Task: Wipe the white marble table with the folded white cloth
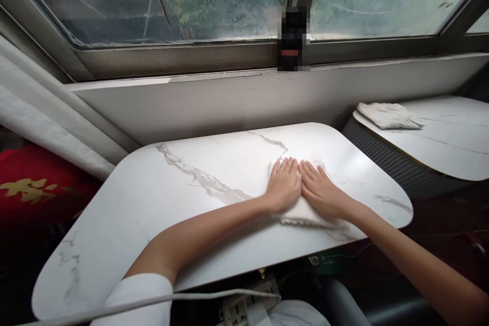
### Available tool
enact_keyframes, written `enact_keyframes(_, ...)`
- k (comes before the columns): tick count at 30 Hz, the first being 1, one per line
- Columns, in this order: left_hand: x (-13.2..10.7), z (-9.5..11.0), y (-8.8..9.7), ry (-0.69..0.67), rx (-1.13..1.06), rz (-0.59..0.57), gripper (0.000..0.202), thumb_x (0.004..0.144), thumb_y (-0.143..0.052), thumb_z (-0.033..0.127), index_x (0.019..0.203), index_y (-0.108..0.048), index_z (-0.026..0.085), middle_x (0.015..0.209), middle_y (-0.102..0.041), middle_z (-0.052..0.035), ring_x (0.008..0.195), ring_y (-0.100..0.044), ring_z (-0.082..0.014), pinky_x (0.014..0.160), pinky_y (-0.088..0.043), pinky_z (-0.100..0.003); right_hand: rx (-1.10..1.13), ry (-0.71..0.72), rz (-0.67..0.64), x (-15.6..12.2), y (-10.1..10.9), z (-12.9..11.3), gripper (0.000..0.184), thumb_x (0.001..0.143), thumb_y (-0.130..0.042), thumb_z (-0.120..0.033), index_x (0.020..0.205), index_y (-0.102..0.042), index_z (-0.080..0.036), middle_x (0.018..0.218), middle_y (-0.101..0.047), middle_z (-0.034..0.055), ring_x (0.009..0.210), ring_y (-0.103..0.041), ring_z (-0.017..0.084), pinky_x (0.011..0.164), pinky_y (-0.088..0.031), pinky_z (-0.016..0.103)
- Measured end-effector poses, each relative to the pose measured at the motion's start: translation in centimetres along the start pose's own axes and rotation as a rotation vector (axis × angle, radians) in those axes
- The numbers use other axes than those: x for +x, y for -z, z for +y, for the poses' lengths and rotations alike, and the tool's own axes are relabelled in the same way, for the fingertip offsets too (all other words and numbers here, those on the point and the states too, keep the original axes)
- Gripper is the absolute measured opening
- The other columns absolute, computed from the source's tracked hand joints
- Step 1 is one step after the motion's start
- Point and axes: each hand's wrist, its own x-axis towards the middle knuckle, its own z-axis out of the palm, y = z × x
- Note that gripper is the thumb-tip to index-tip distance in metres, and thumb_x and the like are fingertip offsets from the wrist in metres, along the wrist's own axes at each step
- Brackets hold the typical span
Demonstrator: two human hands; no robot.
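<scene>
A white cloth (301, 212) lies spread on the white marbled tabletop (225, 158), right of its middle. Flat on the cloth rests my left hand (283, 185), its fingers stretched out and pointing away from me. Beside it my right hand (319, 188) also presses on the cloth with fingers extended, the two hands' fingertips almost meeting. Neither hand grips the cloth; their palms cover much of it.
A second marbled table (451, 132) with a folded white cloth (389, 115) stands at the right. Windows and a sill (214, 97) run behind. A white curtain (49, 97) and red fabric (42, 198) are at left. A cable (214, 294) and power strip (244, 308) are in front.
</scene>
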Motion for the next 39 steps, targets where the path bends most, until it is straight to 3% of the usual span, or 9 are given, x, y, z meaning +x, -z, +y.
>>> enact_keyframes(4, 7.2, -4.5, 0.5, 0.013, 0.198, 0.119, 0.051, 0.097, -0.015, 0.025, 0.142, -0.031, 0.008, 0.150, -0.030, -0.0078, 0.139, -0.021, -0.0171, 0.115, -0.010, -0.037, 0.048, -0.101, 0.090, 9.0, -0.8, 3.0, 0.056, 0.095, -0.019, -0.033, 0.146, -0.026, -0.012, 0.150, -0.030, 0.0108, 0.138, -0.023, 0.022, 0.113, -0.018, 0.046)
enact_keyframes(8, 12.8, -7.3, 0.9, 0.169, 0.270, 0.224, 0.050, 0.098, -0.015, 0.024, 0.141, -0.034, 0.005, 0.147, -0.035, -0.0095, 0.137, -0.027, -0.0187, 0.114, -0.013, -0.037, 0.089, -0.082, 0.085, 16.0, -0.7, 5.6, 0.053, 0.093, -0.024, -0.030, 0.142, -0.035, -0.012, 0.148, -0.035, 0.0092, 0.137, -0.028, 0.020, 0.112, -0.020, 0.041)
enact_keyframes(11, 14.5, -7.9, 0.9, 0.217, 0.297, 0.293, 0.050, 0.097, -0.016, 0.022, 0.139, -0.037, 0.004, 0.145, -0.039, -0.0105, 0.135, -0.030, -0.0195, 0.114, -0.014, -0.037, 0.077, -0.142, 0.103, 18.3, -0.7, 6.4, 0.053, 0.092, -0.025, -0.026, 0.140, -0.038, -0.009, 0.147, -0.036, 0.0114, 0.136, -0.029, 0.020, 0.112, -0.020, 0.042)
enact_keyframes(16, 14.9, -8.2, 0.9, 0.234, 0.319, 0.306, 0.049, 0.097, -0.018, 0.023, 0.139, -0.037, 0.005, 0.144, -0.040, -0.0100, 0.135, -0.031, -0.0194, 0.114, -0.014, -0.037, 0.063, -0.107, 0.111, 18.6, -0.9, 6.5, 0.052, 0.092, -0.026, -0.023, 0.141, -0.037, -0.009, 0.147, -0.035, 0.0099, 0.137, -0.027, 0.020, 0.112, -0.020, 0.040)
enact_keyframes(22, 12.7, -5.5, -0.2, 0.230, 0.315, 0.296, 0.050, 0.097, -0.018, 0.024, 0.140, -0.036, 0.005, 0.145, -0.037, -0.0111, 0.136, -0.029, -0.0197, 0.114, -0.013, -0.039, 0.028, -0.002, 0.124, 14.5, -1.0, 6.9, 0.052, 0.094, -0.021, -0.024, 0.141, -0.035, -0.006, 0.148, -0.032, 0.0137, 0.138, -0.024, 0.023, 0.112, -0.020, 0.044)
enact_keyframes(27, 7.3, 1.0, -2.7, 0.118, 0.287, 0.262, 0.053, 0.097, -0.016, 0.027, 0.140, -0.034, 0.003, 0.147, -0.033, -0.0144, 0.139, -0.022, -0.0233, 0.115, -0.008, -0.044, 0.044, 0.136, 0.179, 4.8, -0.4, 7.5, 0.053, 0.096, -0.018, -0.027, 0.147, -0.021, -0.014, 0.149, -0.030, 0.0108, 0.139, -0.020, 0.021, 0.112, -0.020, 0.047)
enact_keyframes(33, 2.0, 8.2, -4.9, -0.072, 0.131, 0.157, 0.066, 0.097, -0.004, 0.045, 0.145, -0.022, 0.003, 0.151, -0.023, -0.0156, 0.141, -0.007, -0.0266, 0.113, -0.002, -0.053, -0.056, 0.089, 0.177, -6.7, 1.5, 6.8, 0.059, 0.097, -0.020, -0.024, 0.148, 0.009, -0.024, 0.152, -0.024, 0.0063, 0.139, -0.019, 0.020, 0.110, -0.026, 0.049)
enact_keyframes(36, 1.8, 9.5, -5.5, -0.106, 0.099, 0.136, 0.067, 0.097, -0.002, 0.045, 0.145, -0.020, 0.004, 0.152, -0.022, -0.0147, 0.142, -0.006, -0.0257, 0.113, -0.001, -0.052, -0.147, -0.067, 0.140, -8.6, 1.5, 6.6, 0.060, 0.096, -0.019, -0.024, 0.148, 0.011, -0.020, 0.151, -0.027, 0.0100, 0.139, -0.020, 0.022, 0.109, -0.028, 0.050)
enact_keyframes(39, 3.4, 9.2, -5.7, -0.094, 0.091, 0.142, 0.066, 0.097, -0.001, 0.043, 0.145, -0.020, 0.003, 0.152, -0.022, -0.0138, 0.142, -0.007, -0.0240, 0.114, 0.000, -0.049, -0.142, -0.205, 0.078, -7.3, 0.9, 7.3, 0.058, 0.096, -0.018, -0.029, 0.149, 0.001, -0.014, 0.149, -0.030, 0.0139, 0.138, -0.020, 0.023, 0.109, -0.029, 0.048)
